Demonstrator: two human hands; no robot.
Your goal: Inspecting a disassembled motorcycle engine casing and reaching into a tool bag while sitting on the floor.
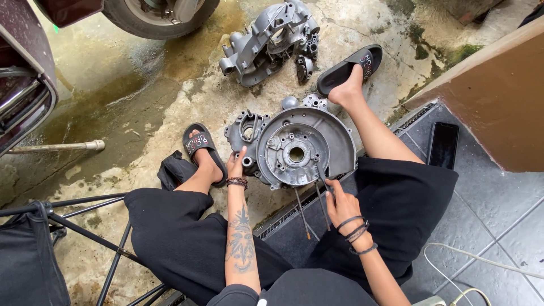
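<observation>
At nine o'clock, a thin metal rod (56,147) lay on wet concrete. The left hand (236,165) gripped the left edge of the grey cast-metal round engine casing (294,150), which stood on edge at centre between the person's feet. At twelve o'clock lay a second grey engine casing half (269,42). The right hand (338,199) closed around a thin dark tool (323,175) touching the casing's lower rim. At three o'clock, a black phone (442,145) rested on tile.
</observation>
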